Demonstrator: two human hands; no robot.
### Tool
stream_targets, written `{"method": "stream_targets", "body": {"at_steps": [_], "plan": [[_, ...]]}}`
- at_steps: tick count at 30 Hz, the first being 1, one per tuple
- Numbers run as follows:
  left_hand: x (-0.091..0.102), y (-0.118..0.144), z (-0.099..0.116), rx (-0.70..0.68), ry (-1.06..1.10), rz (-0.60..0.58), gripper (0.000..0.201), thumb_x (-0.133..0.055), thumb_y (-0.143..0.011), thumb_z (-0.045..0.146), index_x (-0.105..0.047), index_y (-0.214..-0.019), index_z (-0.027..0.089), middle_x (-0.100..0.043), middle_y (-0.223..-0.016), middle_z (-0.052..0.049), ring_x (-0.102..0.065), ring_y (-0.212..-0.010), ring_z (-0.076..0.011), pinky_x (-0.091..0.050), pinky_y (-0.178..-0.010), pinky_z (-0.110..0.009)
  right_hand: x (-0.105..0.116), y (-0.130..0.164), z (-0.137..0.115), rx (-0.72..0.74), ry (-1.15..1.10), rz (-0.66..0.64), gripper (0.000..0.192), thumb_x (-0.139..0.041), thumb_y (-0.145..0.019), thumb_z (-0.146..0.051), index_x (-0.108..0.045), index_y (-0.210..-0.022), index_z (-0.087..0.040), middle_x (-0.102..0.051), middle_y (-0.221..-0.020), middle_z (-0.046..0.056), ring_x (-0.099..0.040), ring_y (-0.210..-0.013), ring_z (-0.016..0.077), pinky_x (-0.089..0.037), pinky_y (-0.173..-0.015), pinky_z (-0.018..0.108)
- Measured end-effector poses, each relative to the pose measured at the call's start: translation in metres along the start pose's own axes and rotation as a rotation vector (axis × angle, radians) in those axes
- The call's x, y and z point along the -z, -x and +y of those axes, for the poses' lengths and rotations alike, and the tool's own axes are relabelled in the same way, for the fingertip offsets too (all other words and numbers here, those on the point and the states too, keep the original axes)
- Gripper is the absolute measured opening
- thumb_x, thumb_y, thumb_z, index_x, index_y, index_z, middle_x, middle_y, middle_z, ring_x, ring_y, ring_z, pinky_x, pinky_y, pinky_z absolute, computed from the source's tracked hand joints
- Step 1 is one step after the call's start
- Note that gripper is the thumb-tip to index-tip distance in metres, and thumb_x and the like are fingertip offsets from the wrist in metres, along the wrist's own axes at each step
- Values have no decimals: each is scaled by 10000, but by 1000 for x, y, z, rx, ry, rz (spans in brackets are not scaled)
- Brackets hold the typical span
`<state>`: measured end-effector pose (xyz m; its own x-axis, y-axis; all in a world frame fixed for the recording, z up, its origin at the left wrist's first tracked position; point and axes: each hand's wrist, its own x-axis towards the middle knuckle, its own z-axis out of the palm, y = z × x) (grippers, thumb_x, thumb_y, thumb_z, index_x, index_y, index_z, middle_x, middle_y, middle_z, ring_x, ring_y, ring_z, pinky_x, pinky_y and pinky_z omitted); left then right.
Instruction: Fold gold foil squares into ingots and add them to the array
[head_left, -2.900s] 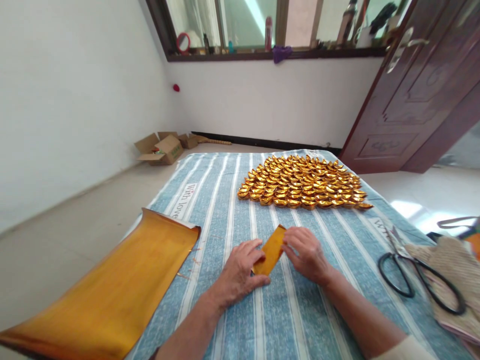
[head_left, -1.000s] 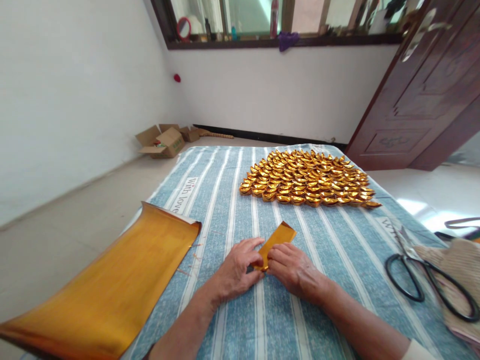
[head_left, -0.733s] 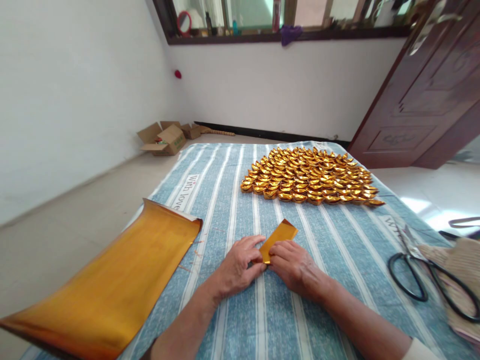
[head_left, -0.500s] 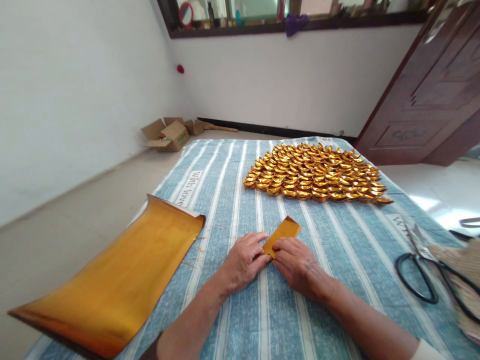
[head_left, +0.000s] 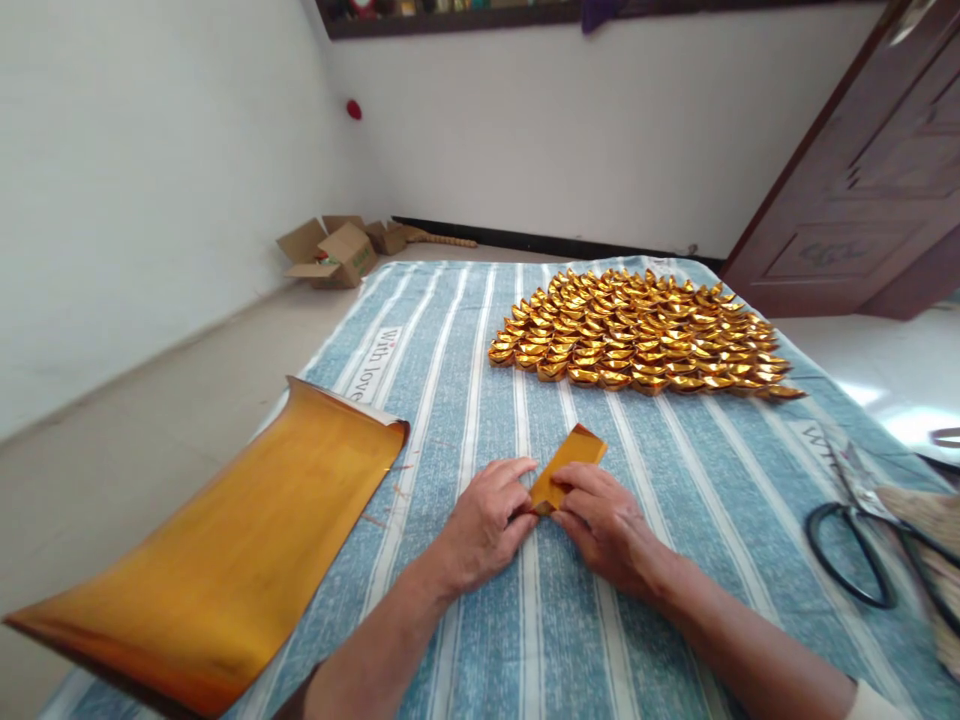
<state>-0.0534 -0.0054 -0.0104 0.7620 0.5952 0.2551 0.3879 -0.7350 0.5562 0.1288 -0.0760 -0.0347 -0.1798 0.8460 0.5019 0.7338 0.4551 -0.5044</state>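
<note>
A narrow strip of gold foil paper [head_left: 570,458] lies slantwise on the striped cloth, its far end showing folded corners. My left hand [head_left: 491,515] pinches the strip's near left edge between thumb and fingers. From the other side my right hand [head_left: 607,525] grips the near end, its fingers bent over the paper. A small crease shows at the near end between the two thumbs. Left of my hands is a large stack of gold foil sheets [head_left: 225,540] with curling edges. Beyond them stand many folded gold paper ingots [head_left: 637,335] in tight rows.
Black-handled scissors [head_left: 851,555] rest at the right by a beige cloth [head_left: 926,520]. Blue-and-white striped cloth [head_left: 450,400] covers the table. Open cardboard boxes [head_left: 341,255] sit on the floor behind, left. A dark red door [head_left: 840,200] stands at the back right.
The view has tilted down slightly. At the strip's near end, a small folded corner now shows between my thumbs. Both hands stay on the strip in nearly the same place.
</note>
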Motion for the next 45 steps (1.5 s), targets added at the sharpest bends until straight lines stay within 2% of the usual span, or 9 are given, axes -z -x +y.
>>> {"method": "stream_targets", "body": {"at_steps": [13,17,20,22,25,28,32,39,45], "plan": [[1,0,3,36,-92,-5,137,-594,-815,100,-603,-683,136,-553,-1282,-164,-504,-1198,-280,-433,-1001,-478,-1,-3,-2,-38,99,-13,263,-469,-915,-194,-601,-691,-155,-602,-919,102,-550,-912,218,-489,-792,389],[-3,2,7,65,-233,78,116,-610,-803,108,-586,-691,124,-565,-1237,-199,-513,-1177,-314,-425,-999,-524,-3,-2,-1,-67,156,-31,248,-472,-916,-206,-596,-704,-168,-602,-958,101,-541,-943,233,-479,-801,410],[-4,5,23,71,-366,192,73,-588,-817,122,-594,-747,102,-591,-1156,-217,-533,-1124,-337,-459,-947,-544,-3,-2,1,-84,162,-49,222,-492,-910,-212,-597,-718,-177,-602,-1010,90,-537,-993,237,-468,-840,415],[-7,10,37,16,-393,244,85,-537,-842,116,-604,-794,95,-635,-1029,-182,-589,-1001,-302,-512,-871,-507,-4,-1,1,-84,165,-53,217,-496,-910,-213,-599,-721,-183,-605,-1036,82,-536,-1018,233,-462,-861,411],[-16,22,56,-109,-358,202,157,-469,-876,105,-614,-817,115,-665,-882,-114,-627,-907,-243,-541,-839,-435,-4,-1,2,-83,173,-40,247,-481,-913,-212,-591,-692,-191,-617,-1044,76,-547,-1011,220,-467,-852,394],[-31,35,62,-92,-386,161,220,-477,-888,215,-623,-993,88,-645,-1114,-174,-582,-1095,-299,-529,-895,-454,-3,-1,3,-84,173,-27,259,-476,-908,-216,-584,-673,-191,-623,-1056,80,-553,-1024,219,-469,-847,383],[-41,43,60,-60,-411,142,319,-498,-867,313,-617,-1029,66,-603,-1213,-216,-539,-1176,-337,-522,-918,-456,-3,-2,3,-73,179,-12,260,-478,-910,-232,-587,-678,-190,-634,-1058,84,-556,-1052,225,-463,-858,384],[-40,42,59,-13,-462,48,470,-561,-814,429,-613,-1080,44,-544,-1284,-256,-505,-1210,-376,-515,-921,-490,-3,-1,4,-49,204,6,265,-480,-918,-241,-591,-682,-195,-647,-1058,87,-568,-1050,229,-474,-857,392],[-46,45,55,7,-422,31,583,-657,-732,457,-578,-1127,37,-509,-1315,-271,-485,-1224,-393,-503,-935,-491,-3,-4,4,-36,196,18,260,-487,-919,-209,-587,-681,-180,-651,-1035,89,-579,-1026,222,-474,-841,377]]}}
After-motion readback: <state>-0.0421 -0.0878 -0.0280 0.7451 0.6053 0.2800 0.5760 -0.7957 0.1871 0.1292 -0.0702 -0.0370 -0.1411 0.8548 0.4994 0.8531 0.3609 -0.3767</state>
